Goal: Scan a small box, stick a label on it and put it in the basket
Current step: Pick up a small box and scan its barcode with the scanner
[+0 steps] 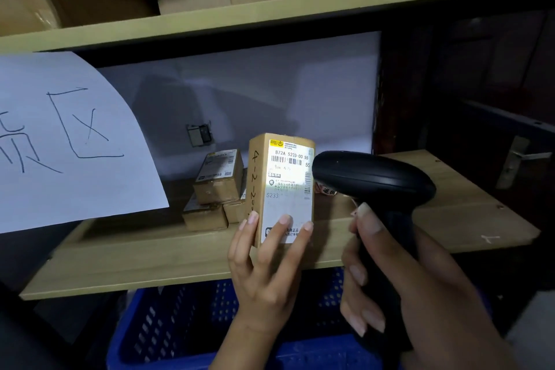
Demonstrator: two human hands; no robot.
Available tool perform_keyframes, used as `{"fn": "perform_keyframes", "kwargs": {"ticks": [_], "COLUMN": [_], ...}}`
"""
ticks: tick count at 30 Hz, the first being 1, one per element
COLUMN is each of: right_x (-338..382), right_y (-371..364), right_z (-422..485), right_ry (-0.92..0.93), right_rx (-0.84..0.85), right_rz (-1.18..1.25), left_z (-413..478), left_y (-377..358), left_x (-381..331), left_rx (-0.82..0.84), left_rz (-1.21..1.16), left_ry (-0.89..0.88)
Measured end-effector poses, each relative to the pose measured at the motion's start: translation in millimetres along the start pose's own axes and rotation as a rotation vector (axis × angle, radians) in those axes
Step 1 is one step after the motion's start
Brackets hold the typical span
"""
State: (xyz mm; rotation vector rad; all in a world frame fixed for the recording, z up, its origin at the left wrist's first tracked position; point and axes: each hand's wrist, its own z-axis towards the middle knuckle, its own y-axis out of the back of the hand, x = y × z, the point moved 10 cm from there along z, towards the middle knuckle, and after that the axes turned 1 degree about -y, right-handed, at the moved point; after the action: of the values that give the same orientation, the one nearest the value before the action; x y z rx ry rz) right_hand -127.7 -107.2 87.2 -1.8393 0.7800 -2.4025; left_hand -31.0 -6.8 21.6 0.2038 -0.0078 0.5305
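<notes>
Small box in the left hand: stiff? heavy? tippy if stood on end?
The small box probably feels rigid: its cardboard edges stay straight in the left hand fingertip grip. Likely light, since three fingertips hold it upright. Tall and narrow, so it may tip if stood on end.

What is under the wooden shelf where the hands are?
A blue basket with holes in its walls sits under the wooden shelf. The left hand and right hand cover part of it, so what is inside cannot be seen.
</notes>
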Motion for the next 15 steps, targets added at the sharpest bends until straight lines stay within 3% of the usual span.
{"fn": "perform_keyframes", "kwargs": {"ticks": [3,15], "right_x": [-9.3,-7.9], "right_y": [7.3,4.2], "right_z": [0.5,3.9], "right_ry": [-0.020,-0.041], "right_rx": [-0.082,-0.121], "right_rz": [-0.003,-0.062], "left_z": [-0.6,1.1], "left_y": [2.9,6.7], "left_x": [0.2,-1.1], "left_rx": [-0.011,-0.012], "left_rz": [0.040,0.027], "left_ry": [-0.004,-0.040]}}
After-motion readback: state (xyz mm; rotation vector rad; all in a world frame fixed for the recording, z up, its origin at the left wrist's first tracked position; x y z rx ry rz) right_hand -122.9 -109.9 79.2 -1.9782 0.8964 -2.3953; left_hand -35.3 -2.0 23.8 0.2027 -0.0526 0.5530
